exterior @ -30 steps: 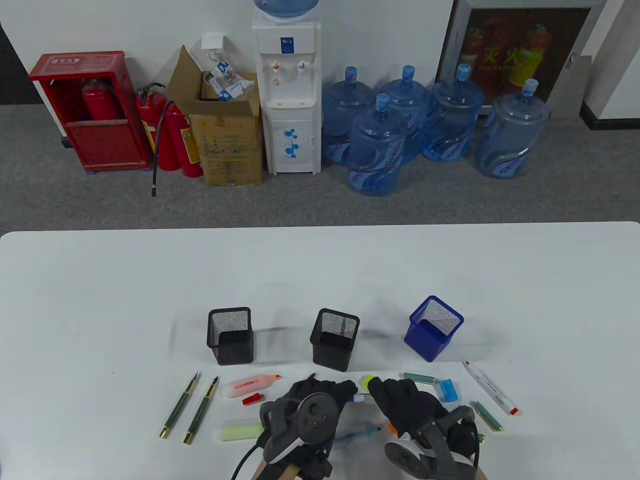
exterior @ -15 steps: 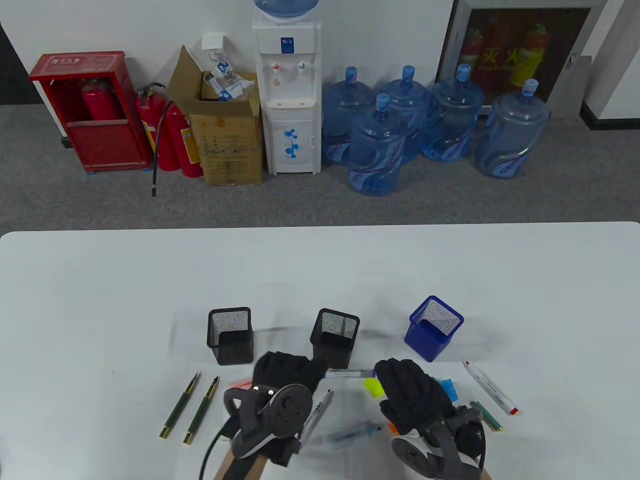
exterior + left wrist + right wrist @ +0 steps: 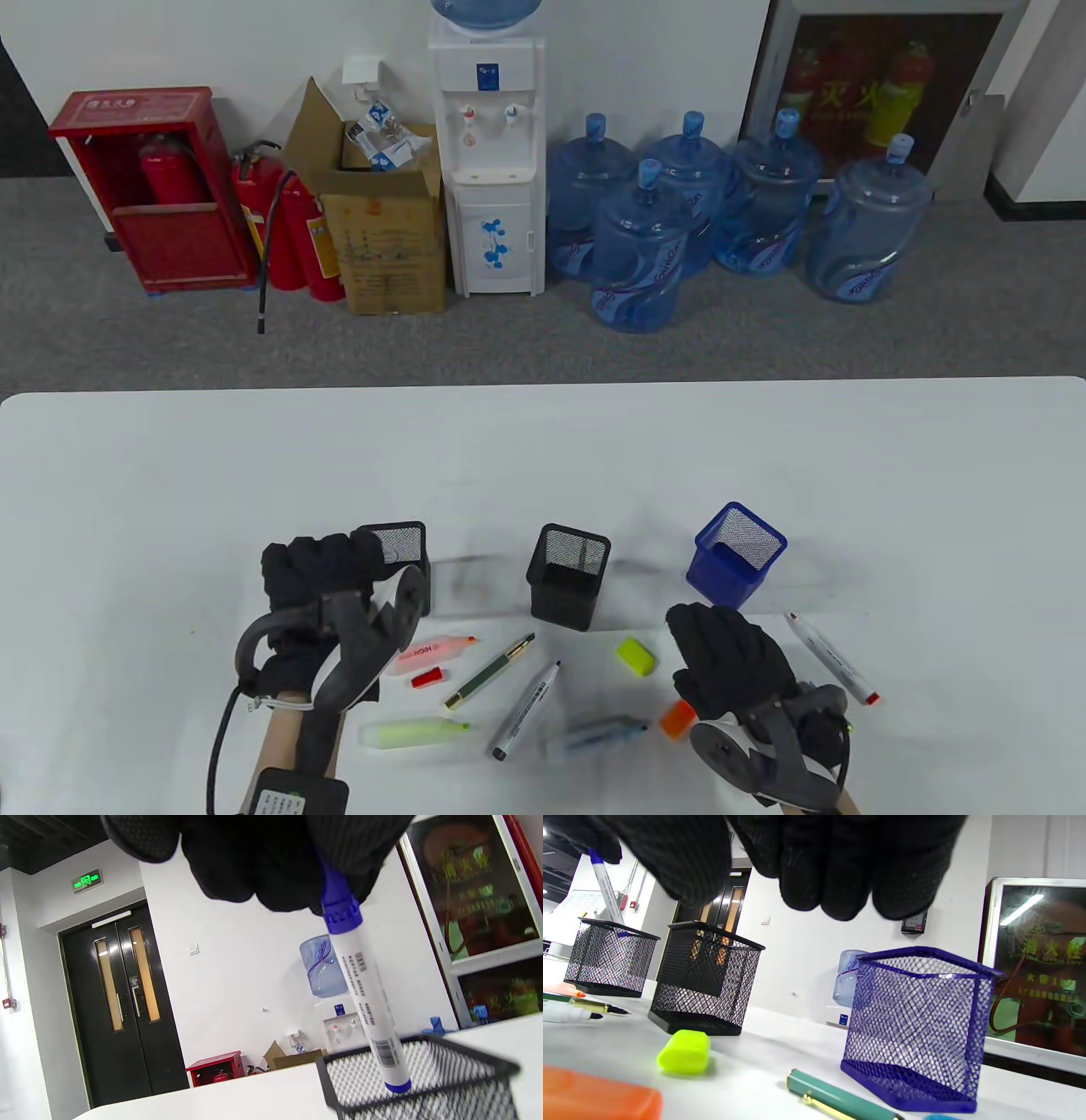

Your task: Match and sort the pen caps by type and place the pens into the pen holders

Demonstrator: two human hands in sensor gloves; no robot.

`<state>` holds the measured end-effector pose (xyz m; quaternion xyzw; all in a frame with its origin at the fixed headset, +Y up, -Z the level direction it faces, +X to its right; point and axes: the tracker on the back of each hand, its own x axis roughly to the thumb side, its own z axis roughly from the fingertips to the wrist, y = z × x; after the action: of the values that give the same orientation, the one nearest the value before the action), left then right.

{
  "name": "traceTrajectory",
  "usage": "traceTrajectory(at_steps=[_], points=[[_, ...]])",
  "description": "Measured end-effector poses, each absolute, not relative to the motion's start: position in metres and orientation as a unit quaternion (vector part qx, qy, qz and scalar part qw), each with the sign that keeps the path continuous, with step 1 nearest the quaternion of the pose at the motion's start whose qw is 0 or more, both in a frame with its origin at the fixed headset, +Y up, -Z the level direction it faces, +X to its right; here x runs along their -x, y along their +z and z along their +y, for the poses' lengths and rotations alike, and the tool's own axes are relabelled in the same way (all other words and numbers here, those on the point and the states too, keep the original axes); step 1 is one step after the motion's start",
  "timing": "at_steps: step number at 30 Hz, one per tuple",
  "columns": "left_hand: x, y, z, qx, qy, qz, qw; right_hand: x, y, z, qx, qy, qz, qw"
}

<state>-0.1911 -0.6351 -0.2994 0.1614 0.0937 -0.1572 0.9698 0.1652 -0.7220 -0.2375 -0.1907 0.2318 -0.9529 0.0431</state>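
White table (image 3: 543, 458), water jugs behind. My left hand (image 3: 318, 573) pinches the capped blue marker (image 3: 365, 993) by its cap, tip hanging into the left black holder (image 3: 424, 1069) for a straight drop. Right hand (image 3: 730, 662) hovers over loose caps, fingers relaxed, empty.

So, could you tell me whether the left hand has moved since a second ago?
Yes. In the table view the left hand has gone left and away from the person, from beside the middle black holder to the left black holder.
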Motion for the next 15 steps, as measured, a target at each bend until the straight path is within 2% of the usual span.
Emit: traceTrajectory(at_steps=[9,15], points=[[0.180,-0.317,-0.671,-0.142,-0.171,0.091,0.971,-0.166,-0.238,-0.720,0.190,-0.954,0.225,0.054],[0.175,-0.301,-0.658,-0.180,-0.137,0.061,0.972,-0.169,-0.241,-0.720,0.183,-0.956,0.221,0.054]])
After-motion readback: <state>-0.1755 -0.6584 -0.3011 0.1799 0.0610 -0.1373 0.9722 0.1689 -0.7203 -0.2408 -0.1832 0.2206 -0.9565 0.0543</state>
